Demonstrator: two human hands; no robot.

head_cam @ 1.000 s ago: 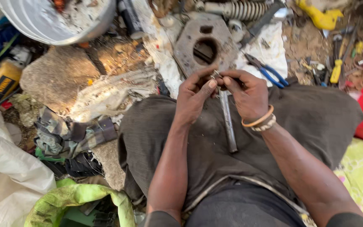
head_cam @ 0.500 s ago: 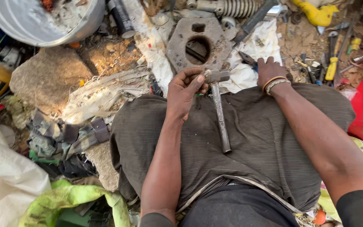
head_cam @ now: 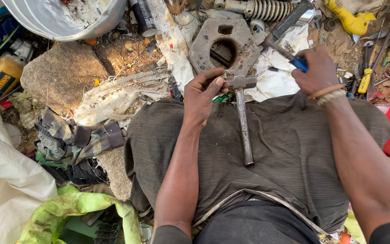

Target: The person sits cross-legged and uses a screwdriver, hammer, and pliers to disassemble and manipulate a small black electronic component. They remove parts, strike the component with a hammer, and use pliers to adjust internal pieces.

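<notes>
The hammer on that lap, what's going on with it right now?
A seated person's left hand pinches something small, too small to identify, at the head of a metal hammer lying along their lap. Their right hand grips blue-handled pliers over the white cloth, beside a heavy steel plate.

**Colours and patterns, as seen**

Grey steel hammer [head_cam: 243, 113], dull. Blue grips on pliers [head_cam: 299, 63]. Dark brown cloth [head_cam: 290, 149], fine pinstripe. Rust-brown hexagonal plate [head_cam: 224, 45]. White rag [head_cam: 276, 81], stained. Yellow screwdriver [head_cam: 365, 80]. Camouflage fabric [head_cam: 64, 135], green-brown. Lime-green sack [head_cam: 68, 208]. Pale grey basin [head_cam: 68, 18].
</notes>
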